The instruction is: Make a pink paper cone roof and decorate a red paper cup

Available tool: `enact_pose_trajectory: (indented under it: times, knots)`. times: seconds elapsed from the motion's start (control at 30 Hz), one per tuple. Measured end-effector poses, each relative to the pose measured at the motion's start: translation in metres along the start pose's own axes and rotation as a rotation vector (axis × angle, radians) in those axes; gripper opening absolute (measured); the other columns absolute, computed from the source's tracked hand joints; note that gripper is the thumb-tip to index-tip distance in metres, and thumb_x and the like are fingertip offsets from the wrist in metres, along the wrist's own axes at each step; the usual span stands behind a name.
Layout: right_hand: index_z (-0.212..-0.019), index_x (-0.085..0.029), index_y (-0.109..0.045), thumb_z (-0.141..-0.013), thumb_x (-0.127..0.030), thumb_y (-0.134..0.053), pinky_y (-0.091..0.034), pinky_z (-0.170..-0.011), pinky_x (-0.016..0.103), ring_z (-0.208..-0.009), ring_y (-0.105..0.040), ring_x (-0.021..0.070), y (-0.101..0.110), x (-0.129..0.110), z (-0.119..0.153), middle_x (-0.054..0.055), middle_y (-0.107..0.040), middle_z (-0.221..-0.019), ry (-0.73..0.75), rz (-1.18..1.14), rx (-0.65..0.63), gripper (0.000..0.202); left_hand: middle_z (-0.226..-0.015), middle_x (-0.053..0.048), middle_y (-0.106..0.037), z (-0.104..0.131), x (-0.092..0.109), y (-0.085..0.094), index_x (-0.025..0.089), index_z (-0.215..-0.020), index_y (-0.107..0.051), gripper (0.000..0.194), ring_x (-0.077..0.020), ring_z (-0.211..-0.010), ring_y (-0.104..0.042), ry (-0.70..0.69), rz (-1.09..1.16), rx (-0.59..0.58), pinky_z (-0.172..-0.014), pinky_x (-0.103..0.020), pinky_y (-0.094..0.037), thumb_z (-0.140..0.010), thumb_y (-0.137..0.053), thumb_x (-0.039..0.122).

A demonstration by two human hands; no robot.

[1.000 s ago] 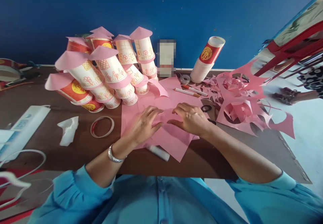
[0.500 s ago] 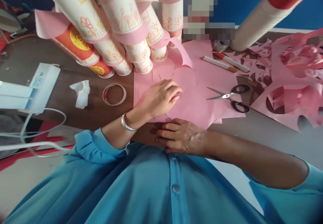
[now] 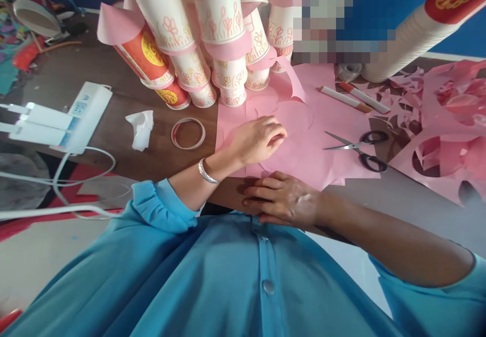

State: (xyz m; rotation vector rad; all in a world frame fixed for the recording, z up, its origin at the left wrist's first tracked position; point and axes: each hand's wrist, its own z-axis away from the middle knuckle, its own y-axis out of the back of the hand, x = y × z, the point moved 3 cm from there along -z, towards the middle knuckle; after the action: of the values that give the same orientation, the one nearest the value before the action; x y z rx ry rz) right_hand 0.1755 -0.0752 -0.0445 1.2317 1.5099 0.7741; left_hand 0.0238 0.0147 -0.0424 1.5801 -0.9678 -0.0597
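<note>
1. My left hand [image 3: 261, 138] curls loosely over pink paper [image 3: 307, 147], three o'clock.
2. My right hand [image 3: 290, 200] spreads at five; whether either grips, I cannot tell.
3. Paper cups [image 3: 398, 40] nest together at two.

The dark brown desk [image 3: 161, 157] looks greyer toward its right side. From the left, it carries a white power strip [image 3: 93, 111], a crumpled white scrap [image 3: 142, 129], a tape ring [image 3: 174, 139] and overlapping pink paper sheets [image 3: 315, 121]. Decorated cup towers [image 3: 182, 68] stand farther back; a cup stack [image 3: 402, 43] and pink offcuts [image 3: 408, 154] occupy the right.
</note>
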Motion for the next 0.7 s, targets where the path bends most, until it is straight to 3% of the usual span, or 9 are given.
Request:
enact_pose_trajectory:
  times: [0.23, 0.53, 0.63, 0.7]
  knots:
    - [-0.139, -0.02, -0.071, -0.112, -0.048, -0.054, -0.052, -0.096, 0.041, -0.127, -0.065, 0.0246, 0.002, 0.001, -0.003, 0.013, -0.073, -0.143, 0.038, 0.078, -0.013, 0.042, -0.104, -0.007, -0.076, -0.003, -0.006, -0.001, 0.017, -0.101, -0.075, 0.012, -0.0178, -0.092, -0.071, 0.054, 0.102, 0.025, -0.083, -0.032, -0.057, -0.1, -0.063, 0.018]
    - [-0.143, -0.019, -0.067, -0.114, -0.049, -0.048, -0.051, -0.094, 0.041, -0.127, -0.065, 0.0263, 0.007, -0.004, -0.001, 0.016, -0.069, -0.147, 0.059, 0.202, -0.101, 0.045, -0.102, -0.005, -0.077, -0.012, -0.014, -0.002, 0.017, -0.099, -0.078, 0.012, -0.0174, -0.092, -0.07, 0.084, 0.154, 0.015, -0.091, -0.032, -0.056, -0.094, -0.067, 0.017]
    - [-0.131, -0.02, -0.073, -0.117, -0.041, -0.041, -0.051, -0.09, 0.04, -0.115, -0.068, 0.025, 0.015, 0.001, 0.002, 0.014, -0.075, -0.132, -0.031, 0.247, -0.131, 0.041, -0.102, -0.005, -0.078, -0.013, -0.016, -0.002, 0.017, -0.098, -0.079, 0.012, -0.0179, -0.092, -0.069, 0.091, 0.184, 0.029, -0.092, -0.032, -0.055, -0.092, -0.068, 0.018]
    - [-0.124, -0.02, -0.075, -0.117, -0.037, -0.037, -0.051, -0.088, 0.039, -0.106, -0.068, 0.0244, 0.025, 0.009, 0.006, 0.012, -0.078, -0.119, -0.167, 0.276, -0.092, 0.042, -0.101, -0.005, -0.079, -0.013, -0.016, -0.002, 0.016, -0.096, -0.079, 0.013, -0.018, -0.091, -0.069, 0.08, 0.204, 0.054, -0.09, -0.032, -0.055, -0.091, -0.068, 0.017]
